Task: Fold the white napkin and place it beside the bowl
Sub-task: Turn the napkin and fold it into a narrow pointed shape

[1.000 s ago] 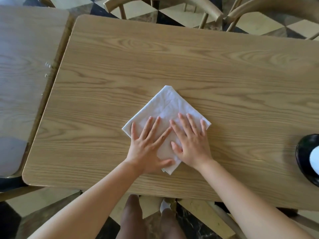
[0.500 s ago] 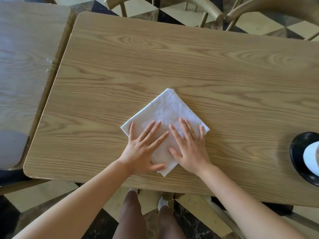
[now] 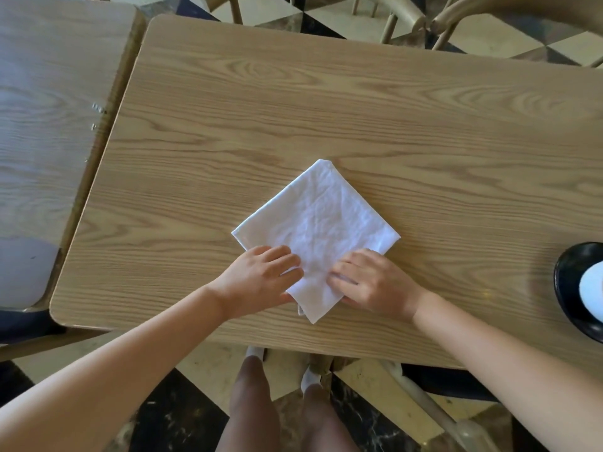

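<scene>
A white napkin (image 3: 321,223), folded into a square and turned like a diamond, lies flat on the wooden table (image 3: 326,109) near its front edge. My left hand (image 3: 261,278) rests on the napkin's lower left edge with fingers curled, the thumb at the near corner. My right hand (image 3: 375,282) rests on the lower right edge, fingers bent and pinching the cloth. A black bowl (image 3: 574,288) with something white inside sits at the table's right edge, partly cut off by the frame.
A second wooden table (image 3: 55,125) stands close on the left with a narrow gap between. Wooden chair backs (image 3: 408,14) stand beyond the far edge. My legs and a checkered floor (image 3: 182,419) show below the front edge.
Both hands have slid back from the napkin's middle to its near edges, and the flat fingers have curled onto the cloth. The napkin has stayed in place.
</scene>
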Available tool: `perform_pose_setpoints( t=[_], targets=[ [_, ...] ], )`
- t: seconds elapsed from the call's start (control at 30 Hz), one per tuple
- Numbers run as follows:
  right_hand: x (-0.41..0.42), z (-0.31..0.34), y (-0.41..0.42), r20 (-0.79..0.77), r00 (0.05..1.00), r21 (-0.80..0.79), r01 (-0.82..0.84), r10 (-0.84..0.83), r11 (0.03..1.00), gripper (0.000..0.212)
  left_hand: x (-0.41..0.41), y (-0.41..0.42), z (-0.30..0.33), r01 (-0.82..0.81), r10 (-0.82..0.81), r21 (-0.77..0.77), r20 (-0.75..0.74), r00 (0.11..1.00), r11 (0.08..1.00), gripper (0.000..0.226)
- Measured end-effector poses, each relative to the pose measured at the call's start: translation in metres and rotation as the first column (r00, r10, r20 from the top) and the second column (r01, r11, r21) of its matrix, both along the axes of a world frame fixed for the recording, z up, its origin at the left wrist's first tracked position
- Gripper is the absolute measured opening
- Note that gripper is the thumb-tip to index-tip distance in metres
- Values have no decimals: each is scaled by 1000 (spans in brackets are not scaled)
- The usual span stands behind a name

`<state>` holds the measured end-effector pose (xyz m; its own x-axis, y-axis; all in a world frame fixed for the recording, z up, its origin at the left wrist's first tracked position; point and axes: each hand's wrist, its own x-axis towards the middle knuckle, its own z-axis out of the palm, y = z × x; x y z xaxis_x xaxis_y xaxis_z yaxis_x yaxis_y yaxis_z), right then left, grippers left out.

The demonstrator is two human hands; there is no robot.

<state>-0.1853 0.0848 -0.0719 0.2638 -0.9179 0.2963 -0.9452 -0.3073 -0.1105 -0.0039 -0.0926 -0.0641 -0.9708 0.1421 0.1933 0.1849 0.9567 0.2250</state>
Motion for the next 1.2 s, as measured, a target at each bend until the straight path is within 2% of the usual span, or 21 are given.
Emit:
perform_pose_setpoints(
  t=[0.07, 0.17, 0.4, 0.5, 0.57, 0.63, 0.67, 0.73, 0.8, 0.87, 0.97, 1.13, 1.2],
  targets=[
    [-4, 1, 1, 9, 999, 7, -46, 46, 999, 10, 4, -3, -2, 44, -44, -3, -13, 999, 999, 8],
    [-11, 1, 3, 14, 999, 47, -52, 52, 998, 18, 8, -11, -5, 65, -65, 17, 7, 998, 998, 19],
    [-2, 3, 2, 114, 985, 89, 121, -131, 989, 17, 10, -8, -3, -62, 61, 153, 5, 998, 986, 13],
    [5, 5, 12, 198, 962, 123, 167, -189, 978, 17, 15, -4, -2, -117, 120, 200, -1, 993, 973, 19],
    [14, 6, 22, 276, 930, 175, 199, -242, 964, 23, 20, 1, 2, -126, 126, 206, 12, 992, 970, 27],
    [22, 9, 28, 389, 856, 225, 270, -340, 936, 32, 23, 5, 10, -163, 170, 248, -5, 985, 955, 24],
    [25, 14, 28, 456, 796, 245, 317, -398, 916, 27, 22, 5, 13, -207, 223, 275, -27, 974, 939, 23],
    [27, 24, 20, 597, 632, 262, 429, -494, 865, 12, 15, 5, 18, -339, 379, 330, -61, 924, 881, 22],
    [24, 32, 6, 658, 493, 270, 551, -570, 789, 12, 3, 3, 20, -467, 528, 385, -64, 847, 796, 20],
    [19, 34, -8, 652, 382, 333, 631, -655, 700, 12, -12, 2, 20, -546, 616, 413, -48, 786, 729, 20],
    [13, 30, -23, 587, 307, 389, 704, -749, 594, 7, -31, -1, 18, -604, 661, 404, -3, 750, 687, 24],
    [2, 23, -40, 465, 415, 288, 764, -782, 577, 11, -53, -12, 18, -642, 668, 343, 55, 742, 686, 14],
    [-9, 14, -47, 403, 408, 305, 784, -819, 541, 8, -66, -19, 9, -661, 673, 329, 94, 734, 675, 10]
  ],
)
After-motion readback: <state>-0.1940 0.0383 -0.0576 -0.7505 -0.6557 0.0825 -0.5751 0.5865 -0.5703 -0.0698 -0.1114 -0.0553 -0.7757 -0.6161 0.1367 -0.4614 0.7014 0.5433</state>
